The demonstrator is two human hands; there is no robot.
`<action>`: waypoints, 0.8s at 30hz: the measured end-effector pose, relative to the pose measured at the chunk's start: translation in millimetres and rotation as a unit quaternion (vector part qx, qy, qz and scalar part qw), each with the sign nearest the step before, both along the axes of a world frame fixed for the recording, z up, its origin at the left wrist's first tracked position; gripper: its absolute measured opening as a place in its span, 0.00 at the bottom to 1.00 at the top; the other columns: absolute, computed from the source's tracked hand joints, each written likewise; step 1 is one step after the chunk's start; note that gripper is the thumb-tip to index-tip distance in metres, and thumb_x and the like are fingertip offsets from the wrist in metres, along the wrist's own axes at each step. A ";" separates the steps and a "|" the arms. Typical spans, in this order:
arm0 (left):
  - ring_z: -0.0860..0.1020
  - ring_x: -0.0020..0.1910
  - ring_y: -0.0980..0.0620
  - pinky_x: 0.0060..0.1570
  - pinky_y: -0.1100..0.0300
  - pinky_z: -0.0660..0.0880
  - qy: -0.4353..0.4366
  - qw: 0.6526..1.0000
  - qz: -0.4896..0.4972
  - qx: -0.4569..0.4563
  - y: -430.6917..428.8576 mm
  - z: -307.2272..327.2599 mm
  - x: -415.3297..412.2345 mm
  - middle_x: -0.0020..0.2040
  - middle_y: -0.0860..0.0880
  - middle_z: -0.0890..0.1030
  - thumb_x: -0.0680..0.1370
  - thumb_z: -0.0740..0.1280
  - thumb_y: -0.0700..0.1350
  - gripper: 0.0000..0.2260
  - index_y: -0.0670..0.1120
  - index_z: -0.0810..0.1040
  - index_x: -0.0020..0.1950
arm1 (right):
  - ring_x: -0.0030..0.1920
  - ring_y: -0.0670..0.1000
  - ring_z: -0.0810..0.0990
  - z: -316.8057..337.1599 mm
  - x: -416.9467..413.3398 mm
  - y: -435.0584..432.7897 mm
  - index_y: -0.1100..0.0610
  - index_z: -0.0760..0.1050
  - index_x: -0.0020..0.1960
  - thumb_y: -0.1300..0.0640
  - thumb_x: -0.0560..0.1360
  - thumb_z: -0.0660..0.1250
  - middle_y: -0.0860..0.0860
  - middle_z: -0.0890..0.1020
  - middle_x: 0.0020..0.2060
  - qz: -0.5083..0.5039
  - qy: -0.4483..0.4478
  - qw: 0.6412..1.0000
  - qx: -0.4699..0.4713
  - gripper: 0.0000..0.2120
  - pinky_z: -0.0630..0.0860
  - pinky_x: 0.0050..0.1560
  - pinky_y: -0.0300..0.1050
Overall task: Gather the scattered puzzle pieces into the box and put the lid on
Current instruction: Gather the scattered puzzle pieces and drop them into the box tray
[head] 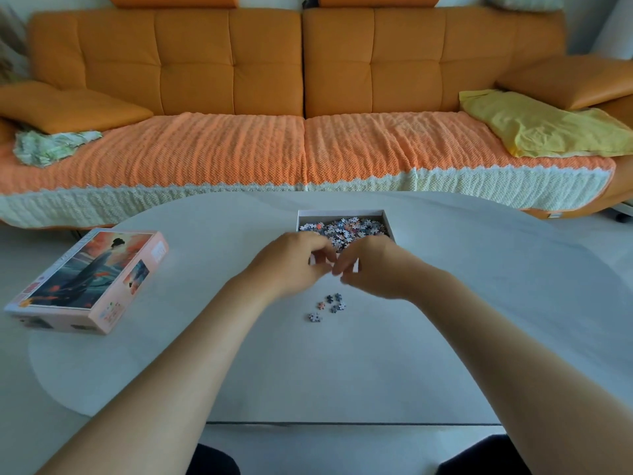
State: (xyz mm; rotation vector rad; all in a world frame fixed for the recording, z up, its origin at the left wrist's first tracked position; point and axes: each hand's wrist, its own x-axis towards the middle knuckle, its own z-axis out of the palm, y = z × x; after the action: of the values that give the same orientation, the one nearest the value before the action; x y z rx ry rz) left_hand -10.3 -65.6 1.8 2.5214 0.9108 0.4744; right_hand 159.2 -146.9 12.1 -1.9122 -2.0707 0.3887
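Behind the far edge of the table: long orange sofa (233, 73), seat under a knitted orange cover (205, 149) with a pale border, yellow cloth (548, 128) crumpled at its right end, patterned green fabric (51, 145) bunched at its left. In the foreground: pale rounded table (445, 337), carrying all task items. Near the table's left edge: printed lid (92, 279), picture side up, lying flat, turned at an angle to that edge, well apart from the rest. Toward the middle of the far edge: open white box (342, 212), square to the viewer, holding a heap of puzzle pieces (346, 231) banked toward its far and right walls. Over the box's near wall: left hand (291, 265) and right hand (373, 269), backs up, forearms reaching in from the near edge, fingertips of the two almost meeting. Left fingers curled inward toward the thumb, gap narrow; right fingers likewise bent and bunched, gap narrow. Tips blurred on both; impossible to tell whether any piece held between them. On the table surface just to the near side of the hands, between the wrists: small cluster of loose pieces (330, 305), about half a dozen, lying flat, some touching, one a little apart toward the near left. Outside the box, close to its near wall, well away from the lid.
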 end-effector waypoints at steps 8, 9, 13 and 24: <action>0.73 0.41 0.63 0.39 0.66 0.69 0.161 0.985 -0.020 -0.059 -13.3 -20.8 -24.7 0.45 0.59 0.76 0.70 0.75 0.54 0.14 0.58 0.82 0.55 | 0.47 0.47 0.78 -13.6 -18.4 -9.8 0.52 0.83 0.53 0.53 0.72 0.74 0.47 0.83 0.49 -0.035 -0.021 0.993 -0.114 0.10 0.75 0.47 0.38; 0.74 0.41 0.62 0.40 0.66 0.70 0.147 0.987 -0.012 -0.063 -14.1 -21.6 -24.1 0.44 0.59 0.77 0.71 0.75 0.53 0.12 0.58 0.83 0.54 | 0.48 0.48 0.79 -14.0 -21.3 -9.8 0.53 0.83 0.53 0.56 0.73 0.73 0.47 0.83 0.50 -0.039 -0.017 0.993 -0.108 0.10 0.76 0.49 0.39; 0.77 0.40 0.60 0.38 0.67 0.71 0.108 0.989 0.016 -0.099 -17.5 -21.4 -22.1 0.41 0.58 0.78 0.70 0.76 0.50 0.10 0.55 0.84 0.51 | 0.50 0.49 0.79 -16.2 -27.1 -10.1 0.53 0.83 0.55 0.57 0.73 0.72 0.48 0.82 0.50 -0.053 -0.004 0.993 -0.107 0.11 0.76 0.48 0.38; 0.77 0.38 0.59 0.37 0.66 0.71 0.084 0.987 0.035 -0.132 -16.7 -27.0 -19.6 0.40 0.56 0.81 0.69 0.77 0.48 0.08 0.52 0.84 0.46 | 0.41 0.46 0.78 -15.3 -30.4 -7.8 0.52 0.84 0.52 0.55 0.70 0.75 0.46 0.81 0.41 -0.072 0.048 0.987 -0.136 0.11 0.68 0.27 0.27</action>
State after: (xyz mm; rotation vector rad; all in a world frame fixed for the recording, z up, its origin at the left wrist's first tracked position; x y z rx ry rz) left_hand -29.9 -82.3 -25.2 2.3190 1.0510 0.1505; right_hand 128.8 -154.7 -3.3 -2.1328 -1.8841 0.7454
